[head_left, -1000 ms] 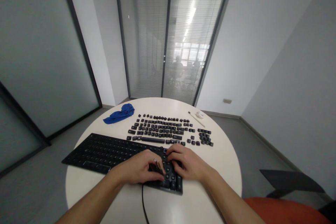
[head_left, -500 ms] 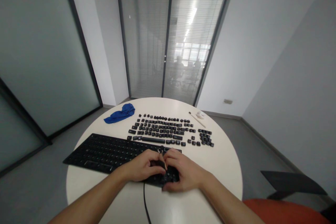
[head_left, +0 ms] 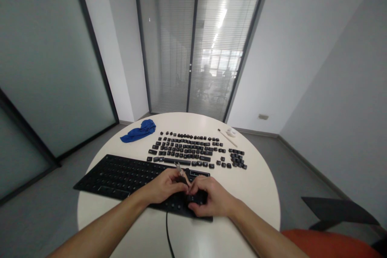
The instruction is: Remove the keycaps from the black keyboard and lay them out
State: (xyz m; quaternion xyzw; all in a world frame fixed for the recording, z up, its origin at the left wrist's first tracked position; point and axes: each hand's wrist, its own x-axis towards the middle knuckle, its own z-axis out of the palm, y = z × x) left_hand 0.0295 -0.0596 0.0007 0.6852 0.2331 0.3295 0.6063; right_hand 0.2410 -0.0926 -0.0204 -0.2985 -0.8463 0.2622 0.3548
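Note:
A long black keyboard [head_left: 121,173] lies slanted along the table's near left side, its key area largely bare of caps. Over its right end my left hand [head_left: 165,187] and my right hand [head_left: 213,197] meet at the fingertips. Between them they grip a small tan tool with pale metal prongs, which looks like a keycap puller [head_left: 183,174]; its prongs point up and away from me. Dark keys show below the curled fingers of my right hand, and I cannot tell whether they are loose. Beyond the keyboard, loose black keycaps [head_left: 184,145] lie in rows.
A blue cloth [head_left: 139,131] rests at the far left of the round white table [head_left: 254,193]. At the far right lie a thin brush [head_left: 227,138] and a crumpled white item [head_left: 231,132]. A black cable [head_left: 168,234] runs towards me. An orange chair [head_left: 326,246] stands at right.
Both hands have lifted slightly off the keys. The keycap puller has tilted, its prongs shifting up and left. More of the keyboard's lower right corner shows.

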